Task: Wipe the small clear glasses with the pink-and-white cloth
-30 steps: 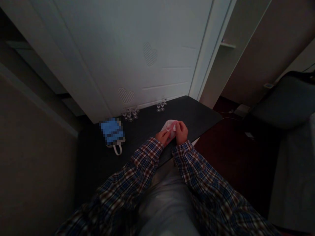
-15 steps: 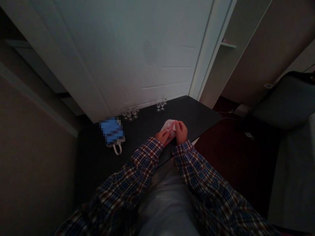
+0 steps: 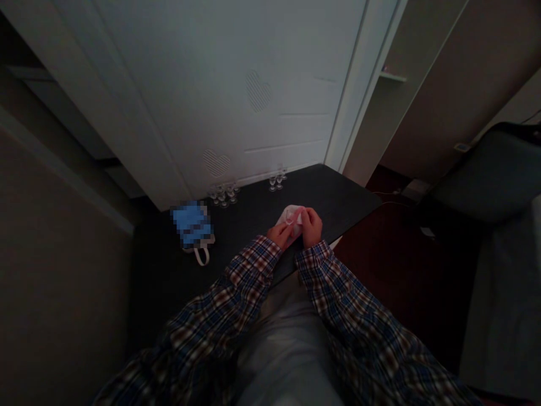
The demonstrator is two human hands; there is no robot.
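Observation:
My left hand and my right hand are close together above the dark table, fingers closed. Between them is a soft pink-and-white cloth, pinched from both sides. A small shiny round edge shows by my left fingertips; whether it belongs to a glass I cannot tell. Beyond my hands, a few small stemmed glasses stand near the table's back edge. Further left is a cluster of several more such glasses.
The dark table stands against a white panel with heart patterns. A blurred-out blue item with a pale loop handle lies at the left. To the right are the dark red floor and a grey chair.

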